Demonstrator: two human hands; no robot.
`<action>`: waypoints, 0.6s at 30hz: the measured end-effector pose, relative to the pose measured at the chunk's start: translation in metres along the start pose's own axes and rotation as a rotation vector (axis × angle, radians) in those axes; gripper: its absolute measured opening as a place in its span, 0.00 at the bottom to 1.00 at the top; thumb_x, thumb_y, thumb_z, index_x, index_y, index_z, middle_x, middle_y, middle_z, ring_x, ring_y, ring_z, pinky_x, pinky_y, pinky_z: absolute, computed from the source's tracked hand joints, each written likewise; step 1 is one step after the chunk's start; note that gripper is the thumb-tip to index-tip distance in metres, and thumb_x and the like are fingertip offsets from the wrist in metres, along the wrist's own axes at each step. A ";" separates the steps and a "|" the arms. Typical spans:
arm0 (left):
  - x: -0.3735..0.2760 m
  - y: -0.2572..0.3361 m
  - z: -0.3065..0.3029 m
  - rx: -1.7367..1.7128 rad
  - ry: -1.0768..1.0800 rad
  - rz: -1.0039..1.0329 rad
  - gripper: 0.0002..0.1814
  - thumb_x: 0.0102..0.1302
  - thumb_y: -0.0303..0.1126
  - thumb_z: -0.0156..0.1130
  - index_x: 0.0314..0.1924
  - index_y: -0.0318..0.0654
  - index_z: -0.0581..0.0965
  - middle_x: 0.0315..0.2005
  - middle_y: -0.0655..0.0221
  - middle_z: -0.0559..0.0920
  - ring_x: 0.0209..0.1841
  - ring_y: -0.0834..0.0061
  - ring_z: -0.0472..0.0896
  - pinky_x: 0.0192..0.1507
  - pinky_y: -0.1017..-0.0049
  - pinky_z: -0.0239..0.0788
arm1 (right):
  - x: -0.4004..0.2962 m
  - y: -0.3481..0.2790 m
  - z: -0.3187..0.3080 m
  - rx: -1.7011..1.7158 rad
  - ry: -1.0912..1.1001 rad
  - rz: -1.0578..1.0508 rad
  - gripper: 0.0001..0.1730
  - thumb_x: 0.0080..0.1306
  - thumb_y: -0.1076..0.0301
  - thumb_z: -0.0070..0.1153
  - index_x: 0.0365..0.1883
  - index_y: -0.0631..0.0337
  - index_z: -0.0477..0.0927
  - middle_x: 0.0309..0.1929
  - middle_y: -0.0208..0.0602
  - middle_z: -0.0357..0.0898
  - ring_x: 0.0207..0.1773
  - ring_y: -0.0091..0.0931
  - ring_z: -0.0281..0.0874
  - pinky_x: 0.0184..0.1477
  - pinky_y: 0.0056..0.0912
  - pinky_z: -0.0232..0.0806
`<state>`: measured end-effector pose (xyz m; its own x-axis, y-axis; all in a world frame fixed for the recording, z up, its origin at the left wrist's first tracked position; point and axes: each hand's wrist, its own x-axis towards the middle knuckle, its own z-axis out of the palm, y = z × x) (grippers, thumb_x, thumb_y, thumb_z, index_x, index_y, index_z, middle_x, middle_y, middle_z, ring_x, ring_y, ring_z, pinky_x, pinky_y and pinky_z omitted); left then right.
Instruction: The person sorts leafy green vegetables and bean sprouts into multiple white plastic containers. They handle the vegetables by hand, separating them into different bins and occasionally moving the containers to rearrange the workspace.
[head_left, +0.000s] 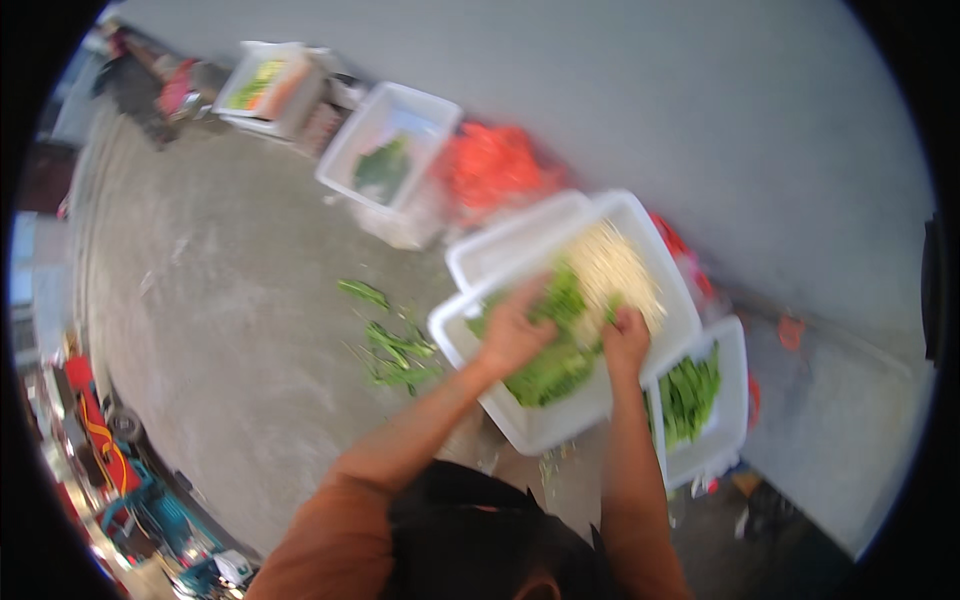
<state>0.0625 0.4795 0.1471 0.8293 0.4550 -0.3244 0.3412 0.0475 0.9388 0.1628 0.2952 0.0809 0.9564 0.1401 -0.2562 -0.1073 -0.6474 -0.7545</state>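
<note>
A large white plastic tub lies before me, tilted in the picture, with curly green lettuce on its near side and a pale heap of thin, enoki-like strands at its far right. Over the lettuce is my left hand, blurred, its fingers among the leaves; whether it grips any is unclear. My right hand pinches a small green leaf piece at the edge of the pale heap. Both hands are inside the tub's outline, a little apart from each other.
Another white tub sits partly under the large one. A tub of cut green leaves stands at right. Red plastic bags and more vegetable tubs line the wall. Leaf scraps lie on the concrete floor. Tools and a wheel are at lower left.
</note>
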 end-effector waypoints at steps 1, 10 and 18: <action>-0.003 0.000 -0.003 -0.037 0.025 0.064 0.35 0.50 0.25 0.59 0.62 0.41 0.65 0.49 0.61 0.77 0.48 0.74 0.76 0.49 0.75 0.69 | 0.003 0.003 -0.004 0.063 -0.008 -0.008 0.14 0.46 0.73 0.58 0.33 0.59 0.76 0.25 0.31 0.74 0.28 0.26 0.71 0.35 0.29 0.66; -0.026 0.032 -0.022 0.454 -0.094 0.103 0.32 0.48 0.21 0.58 0.57 0.42 0.70 0.44 0.59 0.76 0.46 0.64 0.76 0.46 0.71 0.69 | -0.007 -0.022 -0.034 0.430 -0.176 0.279 0.14 0.49 0.77 0.57 0.36 0.60 0.76 0.29 0.27 0.74 0.29 0.19 0.71 0.26 0.21 0.63; -0.025 0.011 -0.010 0.861 -0.189 0.236 0.25 0.49 0.26 0.62 0.51 0.44 0.73 0.41 0.62 0.77 0.45 0.61 0.75 0.45 0.66 0.70 | -0.031 -0.019 -0.012 0.218 -0.385 0.198 0.12 0.49 0.69 0.60 0.32 0.61 0.79 0.31 0.37 0.80 0.34 0.28 0.77 0.38 0.29 0.68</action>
<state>0.0409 0.4776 0.1671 0.9521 0.2124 -0.2199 0.3035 -0.7430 0.5965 0.1387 0.2939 0.1103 0.7463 0.3238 -0.5815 -0.3706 -0.5236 -0.7672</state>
